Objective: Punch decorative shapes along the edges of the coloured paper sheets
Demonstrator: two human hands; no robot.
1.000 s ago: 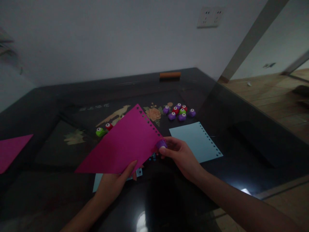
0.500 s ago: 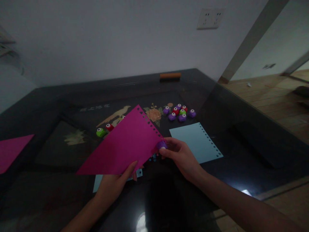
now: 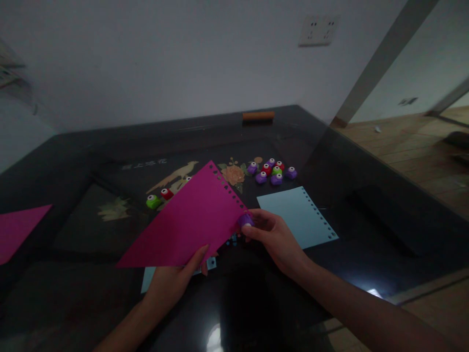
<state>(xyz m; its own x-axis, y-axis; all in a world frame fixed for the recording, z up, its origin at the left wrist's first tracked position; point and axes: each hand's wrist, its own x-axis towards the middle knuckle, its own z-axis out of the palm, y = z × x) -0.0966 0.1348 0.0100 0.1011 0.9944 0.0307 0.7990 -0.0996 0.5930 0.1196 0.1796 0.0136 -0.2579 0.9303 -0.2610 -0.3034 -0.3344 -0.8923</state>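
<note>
Now punching pink paper (image 3: pixel 186 222)
Left hand (image 3: pixel 172 281) pinches its near edge; right hand (image 3: pixel 273 237) squeezes a purple punch (image 3: pixel 245 220) on its holed edge.

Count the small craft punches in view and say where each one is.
10. Seven sit in a cluster beyond the light blue sheet, two, green and red, beside the magenta sheet, and one purple in the right hand. The magenta sheet may hide more.

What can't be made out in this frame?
- Purple punch: head view, mostly covered by the right hand and the magenta sheet; its cutting shape is unreadable.
- Blue paper under the magenta sheet: only corners show.
- Left hand: fingers hidden behind the sheet.
- Second magenta sheet: cut off by the left edge.
</note>
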